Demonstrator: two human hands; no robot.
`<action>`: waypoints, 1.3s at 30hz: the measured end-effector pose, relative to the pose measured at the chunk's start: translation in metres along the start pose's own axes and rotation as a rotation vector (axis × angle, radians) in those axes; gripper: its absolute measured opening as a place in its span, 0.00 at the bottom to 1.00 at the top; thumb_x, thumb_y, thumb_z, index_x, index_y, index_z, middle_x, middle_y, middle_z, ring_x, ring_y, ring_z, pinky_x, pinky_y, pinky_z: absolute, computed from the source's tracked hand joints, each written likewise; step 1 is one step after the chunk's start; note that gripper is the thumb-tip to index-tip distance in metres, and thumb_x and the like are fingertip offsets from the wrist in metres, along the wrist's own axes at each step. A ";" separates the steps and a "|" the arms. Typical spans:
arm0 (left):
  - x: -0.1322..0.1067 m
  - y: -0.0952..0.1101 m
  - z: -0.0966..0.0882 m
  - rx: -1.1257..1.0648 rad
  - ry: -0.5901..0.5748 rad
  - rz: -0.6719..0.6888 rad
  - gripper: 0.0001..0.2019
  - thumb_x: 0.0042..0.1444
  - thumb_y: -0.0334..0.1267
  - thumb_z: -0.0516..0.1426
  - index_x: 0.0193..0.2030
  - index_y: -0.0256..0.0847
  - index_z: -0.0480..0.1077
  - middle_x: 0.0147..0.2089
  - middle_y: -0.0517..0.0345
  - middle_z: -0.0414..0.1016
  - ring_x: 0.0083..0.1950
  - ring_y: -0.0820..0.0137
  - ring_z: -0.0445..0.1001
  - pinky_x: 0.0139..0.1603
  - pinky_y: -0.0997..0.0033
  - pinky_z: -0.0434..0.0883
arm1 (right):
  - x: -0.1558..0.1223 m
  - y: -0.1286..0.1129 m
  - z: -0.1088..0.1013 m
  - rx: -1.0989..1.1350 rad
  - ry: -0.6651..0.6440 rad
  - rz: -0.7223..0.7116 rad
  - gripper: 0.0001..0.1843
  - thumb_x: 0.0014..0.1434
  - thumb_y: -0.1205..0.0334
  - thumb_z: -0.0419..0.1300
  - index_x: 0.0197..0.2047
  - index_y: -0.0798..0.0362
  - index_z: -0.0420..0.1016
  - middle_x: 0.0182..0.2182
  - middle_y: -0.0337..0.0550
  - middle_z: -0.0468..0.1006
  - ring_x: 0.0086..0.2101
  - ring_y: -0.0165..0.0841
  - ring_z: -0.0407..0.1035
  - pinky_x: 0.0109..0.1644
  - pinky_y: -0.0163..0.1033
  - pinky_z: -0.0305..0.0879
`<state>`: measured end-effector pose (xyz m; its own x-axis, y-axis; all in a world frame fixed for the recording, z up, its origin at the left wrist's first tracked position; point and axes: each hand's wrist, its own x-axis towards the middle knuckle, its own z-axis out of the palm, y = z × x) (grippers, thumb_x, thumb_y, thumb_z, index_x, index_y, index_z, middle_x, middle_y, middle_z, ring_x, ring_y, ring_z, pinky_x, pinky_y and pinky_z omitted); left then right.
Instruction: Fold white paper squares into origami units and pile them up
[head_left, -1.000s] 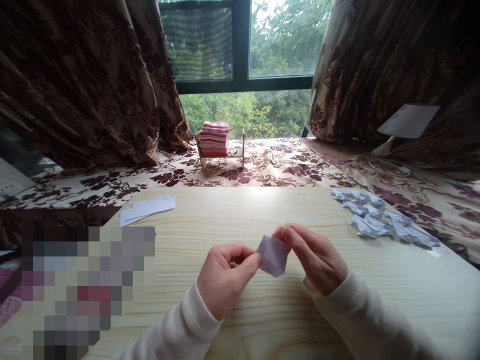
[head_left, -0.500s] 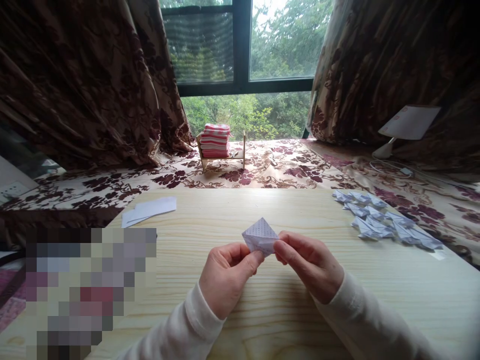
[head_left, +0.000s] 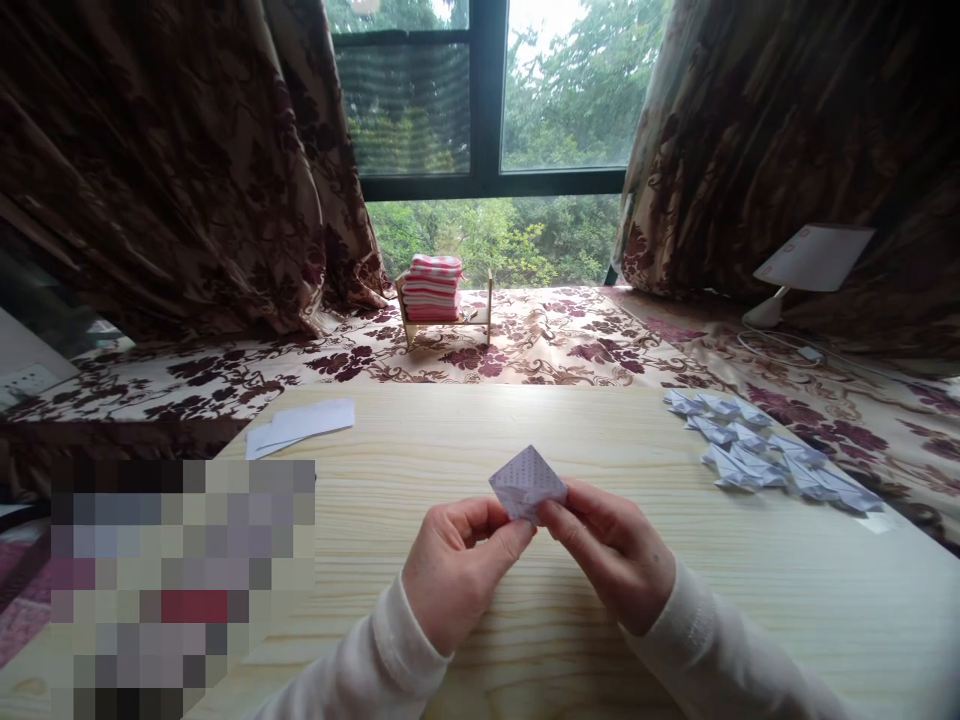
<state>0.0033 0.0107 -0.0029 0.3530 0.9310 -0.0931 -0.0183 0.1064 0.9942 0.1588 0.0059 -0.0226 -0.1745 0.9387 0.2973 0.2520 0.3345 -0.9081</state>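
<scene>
While both hands meet low over the tabletop point(head_left: 420, 440), the head view shows the left hand point(head_left: 457, 570) and the right hand point(head_left: 611, 560) each clamped by thumb and forefinger on the lower corner of a small folded paper piece point(head_left: 527, 482). Its pointed diamond shape stands up just beyond the fingertips, clear of the wood. Well off to the right of the right hand lies a heap of folded pieces point(head_left: 765, 455) that look finished. Out beyond the left hand, a few flat white sheets point(head_left: 300, 425) lie unfolded. By that showing much folding is done, the held piece is creased but seemingly unfinished, and sheets remain.
</scene>
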 end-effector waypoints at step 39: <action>-0.003 -0.004 -0.004 0.114 0.084 0.091 0.12 0.53 0.41 0.56 0.30 0.35 0.77 0.25 0.57 0.68 0.31 0.70 0.65 0.33 0.72 0.62 | -0.002 -0.002 -0.003 0.068 0.017 0.091 0.20 0.60 0.51 0.52 0.22 0.54 0.64 0.19 0.36 0.61 0.23 0.27 0.57 0.27 0.33 0.56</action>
<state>-0.0011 0.0086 -0.0073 0.2755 0.9613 -0.0024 0.0613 -0.0151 0.9980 0.1620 0.0032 -0.0203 -0.1372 0.9665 0.2171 0.2007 0.2418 -0.9494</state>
